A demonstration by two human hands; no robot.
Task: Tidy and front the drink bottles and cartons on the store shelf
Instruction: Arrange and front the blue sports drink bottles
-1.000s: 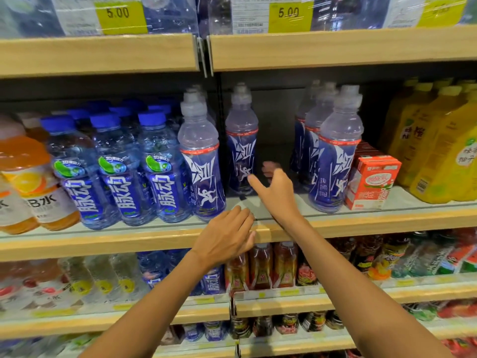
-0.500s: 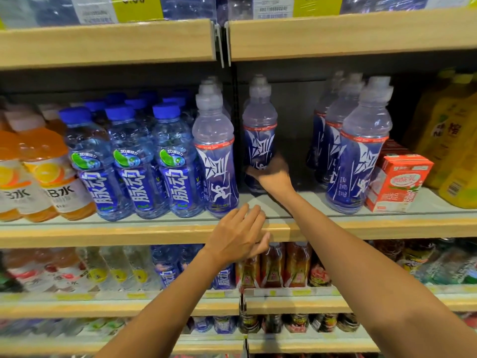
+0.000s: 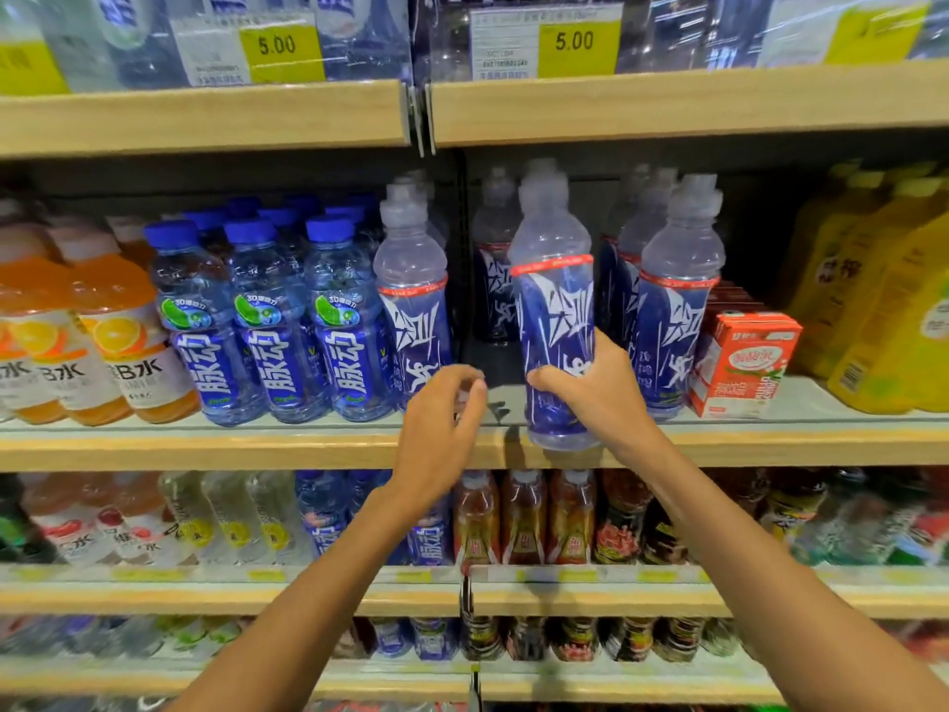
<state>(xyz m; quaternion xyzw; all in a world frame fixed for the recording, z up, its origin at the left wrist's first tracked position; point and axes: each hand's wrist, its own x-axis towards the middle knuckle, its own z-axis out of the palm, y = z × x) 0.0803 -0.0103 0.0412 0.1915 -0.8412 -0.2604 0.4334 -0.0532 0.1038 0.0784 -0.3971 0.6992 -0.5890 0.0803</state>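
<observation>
Gripping the bottle (image 3: 554,310) low on its label, the right hand (image 3: 601,398) curls round it; probably heavy and slick. Left hand (image 3: 441,418) at nine o'clock hovers, loosely curled, empty.

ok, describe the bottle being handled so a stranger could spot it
Middle shelf, among the clear sports-cap bottles with dark blue labels. The bottle is at the shelf edge, the only one gripped, low down, by the right hand.
</observation>
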